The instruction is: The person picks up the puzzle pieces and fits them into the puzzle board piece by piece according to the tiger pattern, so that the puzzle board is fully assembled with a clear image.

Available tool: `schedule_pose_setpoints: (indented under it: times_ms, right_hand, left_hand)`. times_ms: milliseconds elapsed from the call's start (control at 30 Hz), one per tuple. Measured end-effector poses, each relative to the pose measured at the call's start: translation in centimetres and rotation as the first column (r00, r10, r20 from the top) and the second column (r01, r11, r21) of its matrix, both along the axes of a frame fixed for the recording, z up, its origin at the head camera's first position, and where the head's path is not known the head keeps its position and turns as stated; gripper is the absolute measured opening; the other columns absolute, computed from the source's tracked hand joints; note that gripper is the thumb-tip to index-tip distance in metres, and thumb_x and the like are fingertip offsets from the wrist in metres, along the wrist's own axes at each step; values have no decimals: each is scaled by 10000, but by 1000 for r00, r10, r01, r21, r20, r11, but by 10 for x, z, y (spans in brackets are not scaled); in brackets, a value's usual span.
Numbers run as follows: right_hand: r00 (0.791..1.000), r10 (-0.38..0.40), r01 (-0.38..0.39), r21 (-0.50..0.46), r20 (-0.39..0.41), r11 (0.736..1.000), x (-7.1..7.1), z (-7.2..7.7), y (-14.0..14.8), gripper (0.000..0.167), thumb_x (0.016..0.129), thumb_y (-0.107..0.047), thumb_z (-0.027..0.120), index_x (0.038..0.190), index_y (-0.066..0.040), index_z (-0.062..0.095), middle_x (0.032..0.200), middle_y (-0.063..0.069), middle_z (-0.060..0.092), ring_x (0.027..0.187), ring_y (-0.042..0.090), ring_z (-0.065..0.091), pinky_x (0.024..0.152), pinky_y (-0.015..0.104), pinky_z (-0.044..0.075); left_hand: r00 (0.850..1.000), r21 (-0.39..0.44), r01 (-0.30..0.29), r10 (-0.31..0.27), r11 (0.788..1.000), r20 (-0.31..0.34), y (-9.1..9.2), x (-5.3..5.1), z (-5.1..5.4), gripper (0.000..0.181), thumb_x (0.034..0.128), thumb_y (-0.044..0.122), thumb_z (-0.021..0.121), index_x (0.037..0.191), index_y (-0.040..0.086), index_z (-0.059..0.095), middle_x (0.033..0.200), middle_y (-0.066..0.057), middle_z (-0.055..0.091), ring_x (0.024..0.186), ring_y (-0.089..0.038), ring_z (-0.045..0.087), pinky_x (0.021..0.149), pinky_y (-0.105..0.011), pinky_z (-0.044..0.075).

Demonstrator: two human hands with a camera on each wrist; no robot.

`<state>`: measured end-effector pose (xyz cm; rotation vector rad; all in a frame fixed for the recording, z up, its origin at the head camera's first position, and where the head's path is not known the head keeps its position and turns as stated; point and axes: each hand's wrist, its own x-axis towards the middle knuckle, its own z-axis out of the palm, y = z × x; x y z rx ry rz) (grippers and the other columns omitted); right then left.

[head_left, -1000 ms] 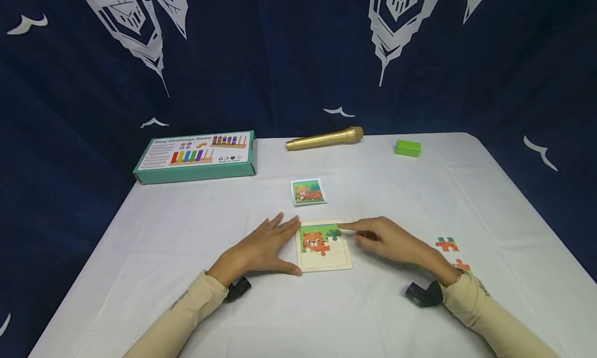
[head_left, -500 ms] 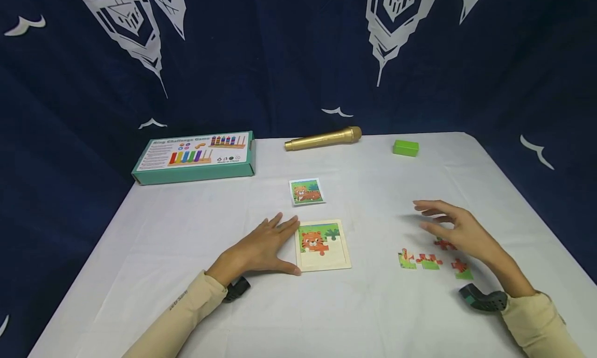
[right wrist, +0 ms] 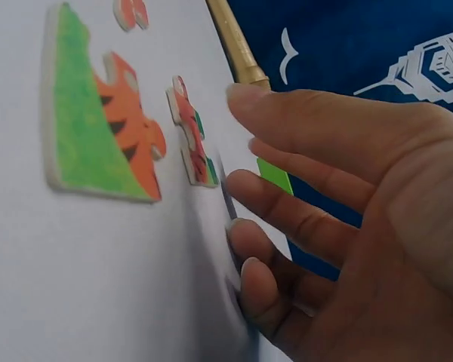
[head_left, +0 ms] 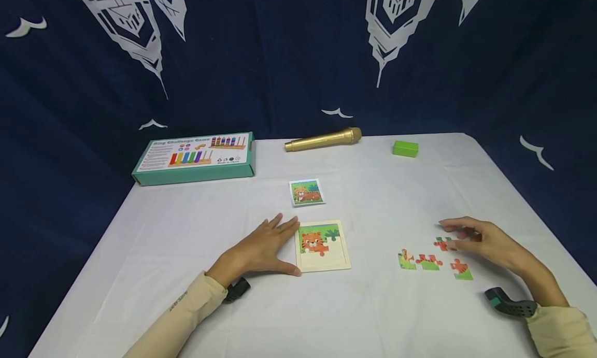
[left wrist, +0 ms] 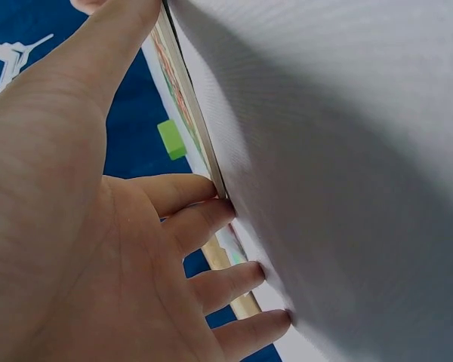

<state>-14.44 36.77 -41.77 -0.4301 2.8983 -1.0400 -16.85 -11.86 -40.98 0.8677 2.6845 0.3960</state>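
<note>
Rests the spread left hand [head_left: 262, 250] against the left edge of the puzzle board [head_left: 336, 257], at lower center of the head frame. Holds the right hand [head_left: 492, 246], with thumb apart from loosely bent fingers, just beside a red-and-green puzzle piece [head_left: 441, 244] at lower right.

On the bench [head_left: 364, 306], the puzzle board [head_left: 337, 258] lies centrally, fitted puzzle pieces [head_left: 314, 240] in its far part, the left hand [head_left: 263, 249] touching its left edge. Behind it lies the picture card [head_left: 307, 193]. Rightward, three loose puzzle pieces [head_left: 429, 263] form a rough row; a fourth piece [head_left: 442, 244] lies behind, beside the right hand [head_left: 489, 244]. Farther back, left to right: Ring Challenge Game box [head_left: 196, 158], microphone [head_left: 323, 139], block [head_left: 406, 148].
</note>
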Motion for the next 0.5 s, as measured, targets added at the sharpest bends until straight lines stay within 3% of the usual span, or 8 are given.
schedule_pose_setpoints:
  times_ms: [233, 500]
  right_hand:
    - [999, 12, -16, 66, 49, 998, 3, -1, 2, 511, 803, -227, 771, 1264, -76, 611, 1116, 27, 541, 850, 55, 426, 678, 201, 368]
    - [992, 84, -81, 39, -99, 996, 0, -10, -2, 396, 762, -44, 776, 1142, -44, 663, 1023, 14, 557, 828, 33, 435, 694, 169, 359]
  left_hand:
    - [1000, 2, 12, -12, 1000, -14, 0, 1, 1, 1105, 692, 696, 698, 1520, 103, 268, 1585, -15, 221, 1464, -338, 100, 1166, -523, 128]
    - [1000, 8, 11, -11, 1000, -15, 0, 1, 2, 1109, 685, 687, 711, 1514, 89, 279, 1582, -27, 229, 1461, -347, 106, 1163, -530, 131]
